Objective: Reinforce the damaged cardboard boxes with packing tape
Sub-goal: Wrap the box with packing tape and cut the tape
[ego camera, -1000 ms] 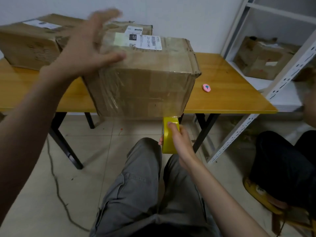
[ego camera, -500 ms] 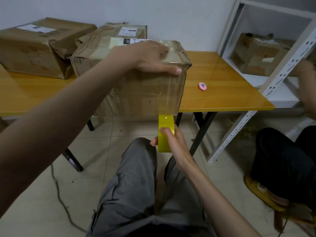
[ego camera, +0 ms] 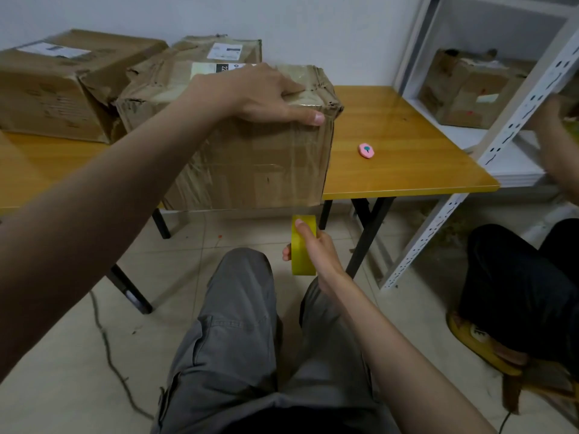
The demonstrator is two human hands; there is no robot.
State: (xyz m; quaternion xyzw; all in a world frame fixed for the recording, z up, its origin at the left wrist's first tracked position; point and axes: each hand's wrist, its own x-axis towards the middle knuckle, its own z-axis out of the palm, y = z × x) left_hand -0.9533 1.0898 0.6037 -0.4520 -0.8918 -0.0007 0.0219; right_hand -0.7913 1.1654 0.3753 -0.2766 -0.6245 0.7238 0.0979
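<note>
Box (ego camera: pixel 250 158) sits centre frame at the near edge of the tabletop (ego camera: pixel 404 164), overhanging it slightly. My left hand (ego camera: pixel 266 95) lies flat on its top near corner, fingers straight, pressing the tape down. My right hand (ego camera: pixel 316 249), below the tabletop edge at centre, has its grip curled round the yellow tape roll (ego camera: pixel 302 245). A clear strip seems to run from the roll up the box's near right edge; it is hard to see.

Progress, my judgement: this box is mid-wrap. Its front face is glossy with tape and the top corner is still crumpled. The strip is not yet cut.

Two more boxes (ego camera: pixel 62 89) stand at upper left, torn and dented; I cannot tell whether they are taped. Likely still to do.

Another box (ego camera: pixel 463 89) rests on the shelf, upper right. All boxes are closed, contents hidden.

Pink cutter (ego camera: pixel 366 151) lies right of the box.
</note>
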